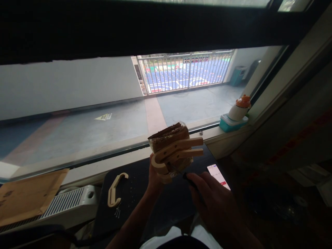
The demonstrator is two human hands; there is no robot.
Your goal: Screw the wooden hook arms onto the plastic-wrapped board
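My left hand (153, 181) grips a brown block (169, 133) with a rough, layered top, partly wrapped in clear film, and holds it up over the dark table. Pale wooden hook-shaped pieces (178, 145) lie against the block's near side, their straight ends sticking out to the right. My right hand (215, 197) is closed around a screwdriver (185, 176) with a black handle. Its thin shaft points up and left at the lower wooden piece; the tip's exact contact is too dark to make out. Another wooden hook (113, 192) lies on the table at left, beside several screws (117, 212).
The dark table (171, 207) stands below a window sill (137, 159). A lit phone (218, 176) lies at its right edge. A bottle with an orange cap (239, 109) sits on a teal box (232, 123) on the sill. Cardboard (31, 195) covers part of a white slatted unit (70, 202) at left.
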